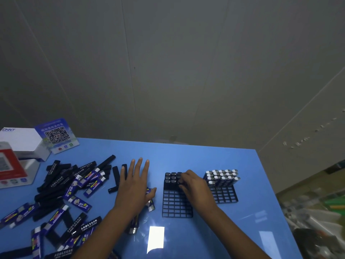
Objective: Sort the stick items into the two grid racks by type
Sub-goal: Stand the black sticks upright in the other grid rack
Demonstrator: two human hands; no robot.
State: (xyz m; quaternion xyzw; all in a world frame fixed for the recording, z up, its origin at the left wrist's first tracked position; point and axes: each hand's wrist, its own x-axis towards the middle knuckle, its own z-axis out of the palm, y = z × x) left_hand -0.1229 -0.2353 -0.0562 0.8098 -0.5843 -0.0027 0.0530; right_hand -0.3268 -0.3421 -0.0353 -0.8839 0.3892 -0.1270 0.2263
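While the left hand (pixel 134 184) hovered flat over the blue worktop (pixel 186 156) with its fingers spread and straight, its grip was released and held nothing; a few blue sticks (pixel 151 204) lay partly hidden beneath its palm. The right hand (pixel 194 186) reached over the far rows of the left rack (pixel 176 204), its fingers curled down at the tops of the black sticks (pixel 170 177) standing there, and whether its grip was closed on one of them could not be told. Those black sticks filled only the far cells of that rack, while the nearer cells stood bare. Just beside it on the right stood the right rack (pixel 226 195), its far rows filled with upright blue-and-white sticks with silver tops (pixel 222 175). To the left of the hands, a loose pile of sticks (pixel 61 191), black ones and blue ones mixed, lay scattered across the worktop. Beyond the pile, at the far left corner, stood a white box (pixel 20 139), a red-and-white box (pixel 11 165) and a small card with a square code (pixel 57 135).
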